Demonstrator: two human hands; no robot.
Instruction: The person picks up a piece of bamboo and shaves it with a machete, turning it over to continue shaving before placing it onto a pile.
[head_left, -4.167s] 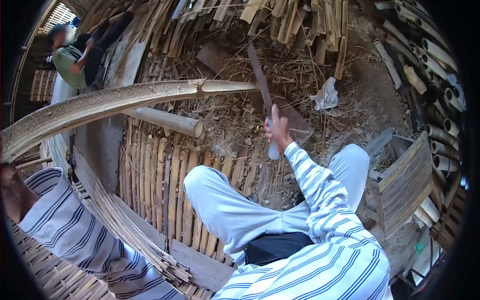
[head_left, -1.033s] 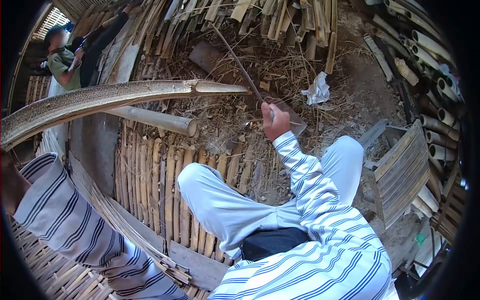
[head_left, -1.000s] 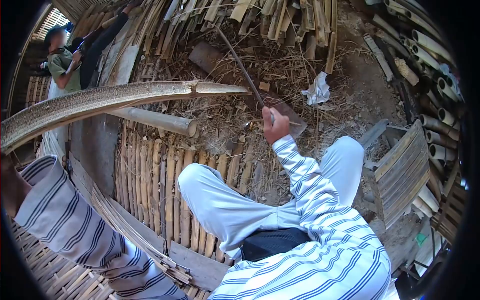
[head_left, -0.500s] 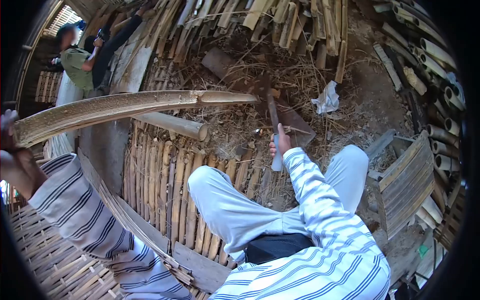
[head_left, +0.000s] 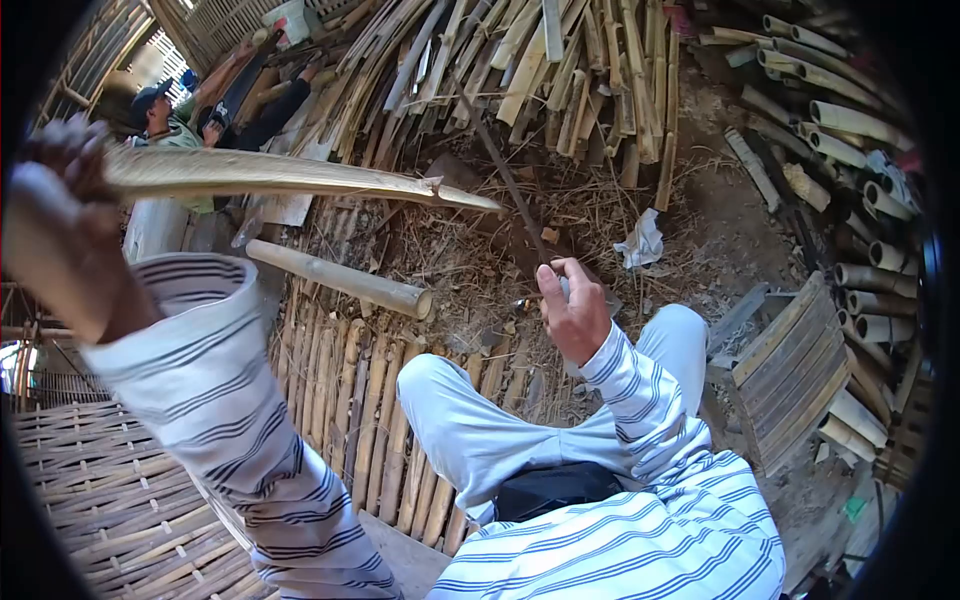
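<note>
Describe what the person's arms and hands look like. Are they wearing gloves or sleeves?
No gloves: the left hand and right hand are bare. Both arms wear long, loose white sleeves with dark blue stripes in thin grouped bands, ending in plain open cuffs at the wrists. The left sleeve and right sleeve belong to one matching shirt.

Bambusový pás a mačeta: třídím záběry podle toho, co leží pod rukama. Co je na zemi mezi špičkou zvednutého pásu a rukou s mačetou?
Pohled z hlavy: mezi špičkou bamboo strip a right hand s machete jen suchá bamboo litter; níž vlevo leží round bamboo pole.
</note>
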